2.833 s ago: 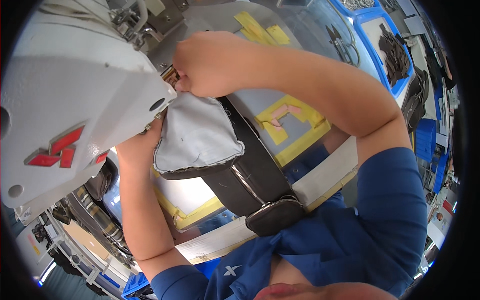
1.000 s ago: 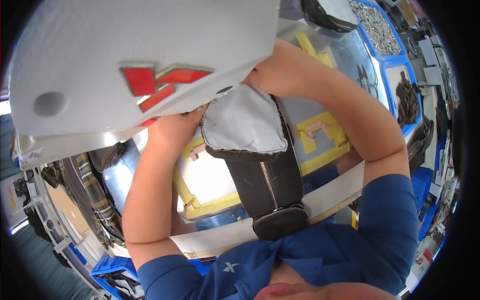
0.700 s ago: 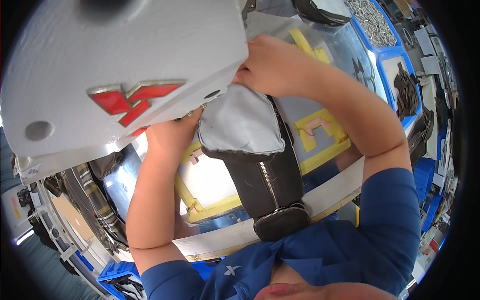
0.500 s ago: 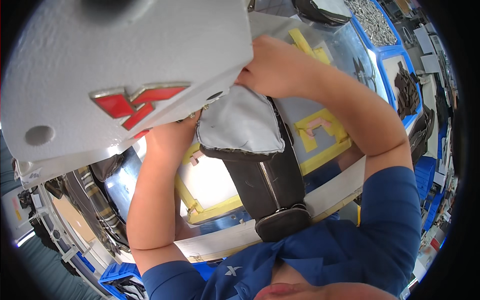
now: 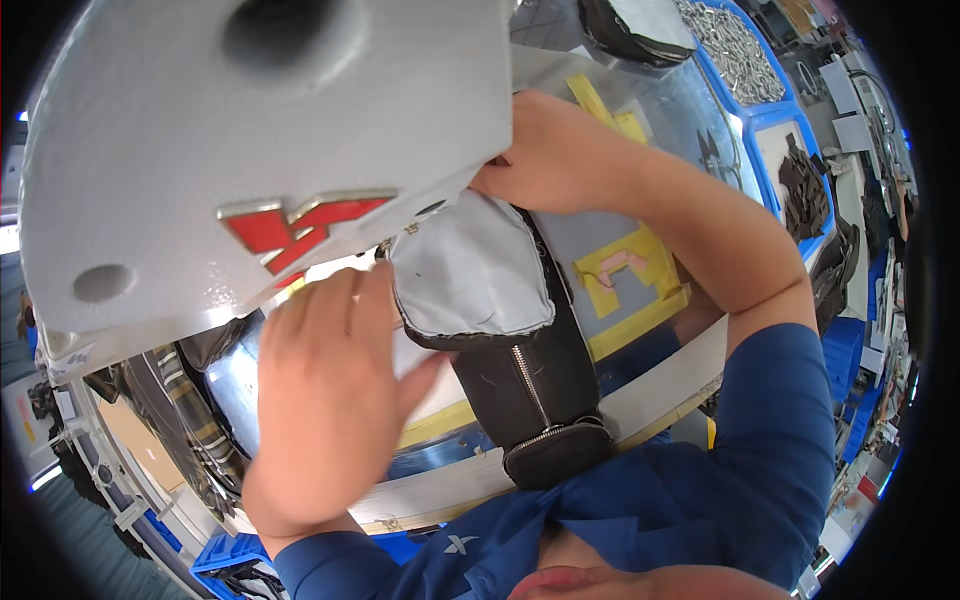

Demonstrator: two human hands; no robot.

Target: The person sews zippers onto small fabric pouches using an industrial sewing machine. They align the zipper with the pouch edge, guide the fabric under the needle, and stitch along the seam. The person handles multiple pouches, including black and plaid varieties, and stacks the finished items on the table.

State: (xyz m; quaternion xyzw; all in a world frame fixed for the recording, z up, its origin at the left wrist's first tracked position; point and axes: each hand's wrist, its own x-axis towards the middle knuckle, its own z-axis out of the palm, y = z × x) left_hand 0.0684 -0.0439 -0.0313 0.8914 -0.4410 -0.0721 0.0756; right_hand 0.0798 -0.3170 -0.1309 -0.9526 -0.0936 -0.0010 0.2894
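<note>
A black bag (image 5: pixel 520 390) with a silver zipper and a small zipped pouch at its near end lies below the head of a white sewing machine (image 5: pixel 150 170). Its grey-lined panel (image 5: pixel 470 270) is turned up toward me. My right hand (image 5: pixel 560 155) is curled at the panel's far right corner, its fingertips partly hidden by the machine head. Left of the panel, my left hand (image 5: pixel 335 385) hangs in the air, slightly blurred, fingers stretched and thumb apart, with nothing in it. The needle area is mostly hidden behind the machine head.
Yellow tape strips (image 5: pixel 640 320) mark the table around the bag. Scissors (image 5: pixel 712 152) lie at the right. Beyond them stand a blue bin of metal parts (image 5: pixel 735 55) and a blue tray of dark pieces (image 5: pixel 800 190). Another black bag (image 5: pixel 635 35) lies at the back.
My left hand has come off the panel's left edge and moved back toward me, its fingers opening. My right hand stays at the panel's corner.
</note>
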